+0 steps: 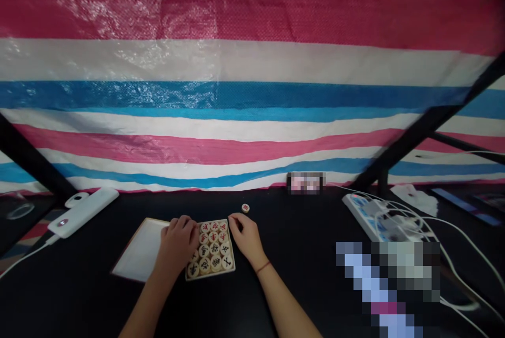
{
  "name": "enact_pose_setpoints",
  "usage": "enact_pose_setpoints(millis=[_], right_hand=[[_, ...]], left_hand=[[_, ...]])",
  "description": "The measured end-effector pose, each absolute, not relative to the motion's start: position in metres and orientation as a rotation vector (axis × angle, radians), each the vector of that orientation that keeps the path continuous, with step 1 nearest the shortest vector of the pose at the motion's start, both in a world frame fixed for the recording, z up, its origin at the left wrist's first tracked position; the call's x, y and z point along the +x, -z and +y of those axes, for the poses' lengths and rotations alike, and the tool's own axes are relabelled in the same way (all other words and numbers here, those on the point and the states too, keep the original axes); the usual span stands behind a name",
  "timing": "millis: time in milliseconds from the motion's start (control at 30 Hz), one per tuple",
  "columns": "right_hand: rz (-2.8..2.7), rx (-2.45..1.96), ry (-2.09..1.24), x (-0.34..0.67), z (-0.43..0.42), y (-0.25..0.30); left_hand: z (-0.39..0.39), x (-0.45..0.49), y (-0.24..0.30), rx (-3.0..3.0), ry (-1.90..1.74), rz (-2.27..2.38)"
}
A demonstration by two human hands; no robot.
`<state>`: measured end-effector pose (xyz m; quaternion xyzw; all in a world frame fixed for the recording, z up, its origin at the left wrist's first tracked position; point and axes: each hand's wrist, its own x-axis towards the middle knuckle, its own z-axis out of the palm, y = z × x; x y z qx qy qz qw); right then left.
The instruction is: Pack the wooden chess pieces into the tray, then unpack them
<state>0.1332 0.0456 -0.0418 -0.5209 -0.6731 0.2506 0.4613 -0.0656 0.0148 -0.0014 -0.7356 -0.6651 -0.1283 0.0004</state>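
Observation:
A square wooden tray holds several round wooden Chinese chess pieces with black and red characters, packed in rows. My left hand rests over the tray's left side and hides some pieces, its fingers curled against them. My right hand sits at the tray's upper right corner, fingertips drawn together at the pieces. One loose chess piece with a red character lies on the table just beyond that hand. Left of the tray, partly under my left hand, lies a white board in a thin wooden frame.
The black table carries a white power bank at left and a white power strip tangled with cables at right. A pixelated blur covers the front right. A striped plastic tarp hangs behind the table's far edge.

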Motion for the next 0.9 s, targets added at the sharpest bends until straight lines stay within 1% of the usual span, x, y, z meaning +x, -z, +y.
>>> enact_pose_setpoints(millis=[333,467,633,700,800,900], right_hand=[[-1.67,-1.284,-0.606,0.134,0.045,0.039],[-1.675,-1.287,-0.598,0.133,0.045,0.039],[-1.678,-1.277,-0.598,0.133,0.045,0.042],[-1.684,-1.264,-0.546,0.133,0.044,0.041],[-1.732,-1.251,-0.34,0.133,0.038,0.033],[-1.823,-1.179,-0.167,0.129,0.028,0.019]], left_hand=[[0.015,-0.074,-0.005,-2.459,0.409,-2.137],[0.015,-0.075,-0.005,-2.458,0.38,-2.211],[0.016,-0.076,-0.002,-2.437,0.364,-2.195],[0.018,-0.079,0.001,-2.44,0.373,-2.185],[0.022,-0.085,0.003,-2.489,0.564,-2.138],[0.023,-0.084,0.0,-2.614,1.013,-2.045]])
